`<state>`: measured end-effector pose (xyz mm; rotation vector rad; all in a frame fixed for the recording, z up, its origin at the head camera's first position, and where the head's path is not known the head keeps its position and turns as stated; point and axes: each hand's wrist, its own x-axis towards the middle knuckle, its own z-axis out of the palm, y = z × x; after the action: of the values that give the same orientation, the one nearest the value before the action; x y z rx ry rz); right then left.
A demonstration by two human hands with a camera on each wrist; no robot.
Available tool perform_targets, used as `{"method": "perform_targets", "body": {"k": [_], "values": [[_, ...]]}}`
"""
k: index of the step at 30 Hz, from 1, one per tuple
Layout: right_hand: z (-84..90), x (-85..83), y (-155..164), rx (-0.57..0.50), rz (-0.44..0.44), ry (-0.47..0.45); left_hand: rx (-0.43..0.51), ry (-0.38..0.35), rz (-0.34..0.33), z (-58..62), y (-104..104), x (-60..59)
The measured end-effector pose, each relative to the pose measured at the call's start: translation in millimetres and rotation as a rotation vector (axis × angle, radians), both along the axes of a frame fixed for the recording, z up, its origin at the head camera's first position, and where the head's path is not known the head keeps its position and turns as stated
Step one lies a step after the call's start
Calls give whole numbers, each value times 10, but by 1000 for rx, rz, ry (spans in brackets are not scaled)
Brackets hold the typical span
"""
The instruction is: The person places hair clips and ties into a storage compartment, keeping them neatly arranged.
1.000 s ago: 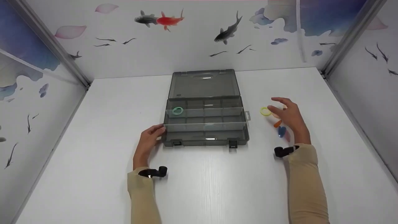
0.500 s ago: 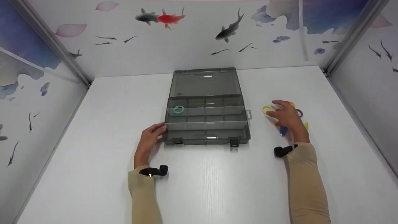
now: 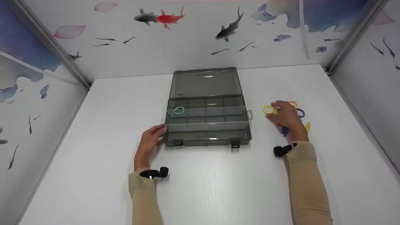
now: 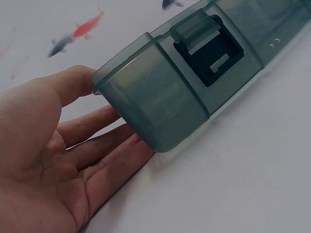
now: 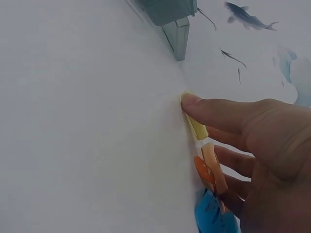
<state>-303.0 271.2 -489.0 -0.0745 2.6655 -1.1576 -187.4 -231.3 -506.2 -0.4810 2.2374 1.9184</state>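
Note:
A grey see-through compartment box [image 3: 207,118] lies with its lid [image 3: 206,82] folded back. A teal ring [image 3: 179,110] sits in its back left part. My left hand [image 3: 148,143] is at the box's left side. In the left wrist view, the thumb touches the rim and the relaxed fingers [image 4: 116,160] lie against the wall. To the right of the box, my right hand [image 3: 286,117] pinches a yellow ring [image 3: 268,109] between thumb and index finger. The right wrist view shows the thumb on the yellow ring [image 5: 197,127], which appears to be still at the table.
Around and under my right hand lie an orange ring [image 3: 293,104], a purple ring [image 3: 300,112], a blue piece [image 3: 284,131] and a yellow-green piece [image 3: 308,127]. A hanging tab [image 3: 250,114] juts from the box's right side. Printed walls [image 3: 193,47] enclose the white table.
The right hand has lowered slightly, and its thumb and index finger have come together on the yellow ring. My left hand stays at the box.

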Motion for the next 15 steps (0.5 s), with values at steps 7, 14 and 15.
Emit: {"method": "perform_targets", "body": {"k": [7, 14, 15], "values": [[5, 4, -59, 66, -15, 3, -19, 3, 5, 18, 3, 18], [28, -5, -74, 24, -78, -20, -24, 15, -5, 13, 20, -5], [29, -5, -68, 21, -80, -20, -24, 17, -7, 12, 26, -10]]}}
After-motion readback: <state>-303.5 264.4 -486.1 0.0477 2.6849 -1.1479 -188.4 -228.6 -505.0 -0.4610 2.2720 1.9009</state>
